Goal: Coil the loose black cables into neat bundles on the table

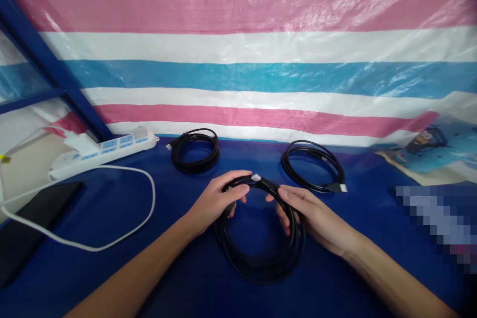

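A black HDMI-type cable [261,273], wound into a loose coil, is held up between my two hands above the blue table. My left hand [223,196] grips the coil's upper left, thumb on top and fingers curled beneath. On the upper right, my right hand [307,208] is closed round the strands, its thumb near a black connector [267,186] with a pale tip. Part of another plug shows under my left fingers. Behind the hands lie two more coiled black cables, the left coil [196,166] and the right coil [313,186], each with a plug end showing.
A white power strip [112,151] with a plugged-in adapter lies at the back left. Its white cord [152,198] loops over the table beside a flat black object [40,213]. A striped plastic sheet [238,77] hangs behind, and a blue printed bag [439,144] sits at the right.
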`<state>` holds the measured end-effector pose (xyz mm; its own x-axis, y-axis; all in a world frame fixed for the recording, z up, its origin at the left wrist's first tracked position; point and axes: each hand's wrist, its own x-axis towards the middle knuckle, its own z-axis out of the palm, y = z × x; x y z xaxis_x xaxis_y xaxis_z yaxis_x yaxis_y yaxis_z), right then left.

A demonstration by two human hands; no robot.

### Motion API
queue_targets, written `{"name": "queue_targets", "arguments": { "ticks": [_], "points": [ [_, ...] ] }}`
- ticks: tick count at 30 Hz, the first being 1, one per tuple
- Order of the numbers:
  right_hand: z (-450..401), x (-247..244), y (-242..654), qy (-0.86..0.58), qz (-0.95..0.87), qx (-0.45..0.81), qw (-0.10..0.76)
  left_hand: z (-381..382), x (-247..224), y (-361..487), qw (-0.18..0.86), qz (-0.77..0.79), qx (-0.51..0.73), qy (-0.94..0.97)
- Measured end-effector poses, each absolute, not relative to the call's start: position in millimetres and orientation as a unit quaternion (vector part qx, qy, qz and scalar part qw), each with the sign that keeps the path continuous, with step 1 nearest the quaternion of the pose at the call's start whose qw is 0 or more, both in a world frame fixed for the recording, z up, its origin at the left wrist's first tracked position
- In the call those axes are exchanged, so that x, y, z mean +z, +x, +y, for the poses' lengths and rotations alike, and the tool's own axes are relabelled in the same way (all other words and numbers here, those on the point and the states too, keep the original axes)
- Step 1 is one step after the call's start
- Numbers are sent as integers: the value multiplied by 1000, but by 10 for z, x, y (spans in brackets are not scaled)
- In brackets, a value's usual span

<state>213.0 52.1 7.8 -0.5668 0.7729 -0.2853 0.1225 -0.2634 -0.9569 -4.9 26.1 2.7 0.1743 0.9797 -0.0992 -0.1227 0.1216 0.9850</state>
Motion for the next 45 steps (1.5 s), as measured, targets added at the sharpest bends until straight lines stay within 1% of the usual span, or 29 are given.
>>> {"name": "queue_targets", "arguments": {
  "ticks": [4,9,15,18,21,23,25,29,33,36,38,41,45],
  "points": [
    [508,67,2087,-415,-484,718,278,254,0,-7,600,439,482,463],
    [509,86,2080,-442,-451,710,312,244,32,-18,602,446,476,461],
    [504,117,2096,-407,-417,735,345,269,-1,-46,545,495,496,460],
    [497,108,2118,-368,-422,759,333,278,-50,-14,510,515,518,454],
    [462,92,2140,-309,-437,791,296,279,-81,22,485,531,544,432],
    [429,87,2150,-279,-442,805,280,279,-87,30,480,538,557,411],
    [403,83,2151,-271,-448,803,283,283,-85,25,485,540,566,391],
    [405,41,2123,-302,-511,742,311,292,-68,4,501,530,586,353],
    [460,-19,2109,-396,-624,592,323,291,-17,5,516,511,602,332],
    [514,-15,2142,-469,-650,494,339,288,30,0,520,496,612,331],
    [549,8,2171,-484,-639,467,373,292,45,-21,511,499,612,340],
    [586,29,2203,-486,-622,455,412,312,29,-76,498,524,581,374],
    [614,-8,2228,-497,-641,420,407,326,-14,-136,491,552,533,413]
  ]
}}
